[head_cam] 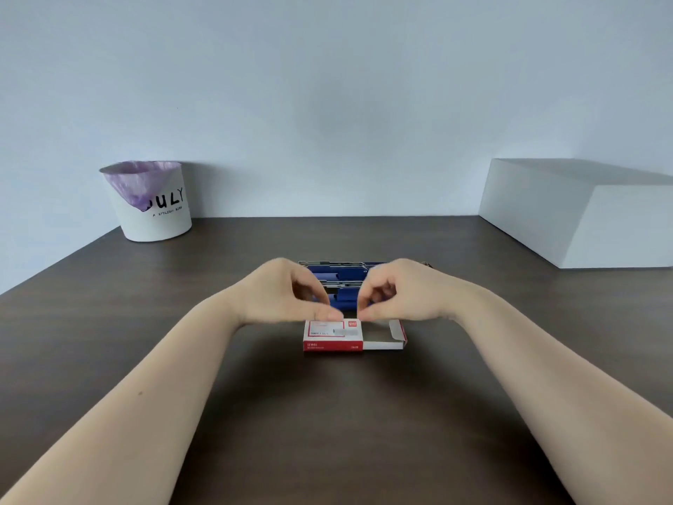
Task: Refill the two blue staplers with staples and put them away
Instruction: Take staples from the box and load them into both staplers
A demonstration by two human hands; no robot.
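Note:
A red and white staple box (333,337) lies on the dark table, its inner tray (386,337) slid out to the right. My left hand (287,293) pinches the far edge of the box's sleeve with thumb and fingers. My right hand (397,291) has its fingertips pinched together at the far edge, where the tray leaves the sleeve; what is between them is hidden. Behind the hands lie two blue staplers, one farther back (337,271) and one nearer (344,297). Both are partly covered by my fingers.
A white bin (156,213) with a purple liner stands at the back left by the wall. A large white box (582,213) sits at the back right. The brown table (327,413) runs from the wall to me.

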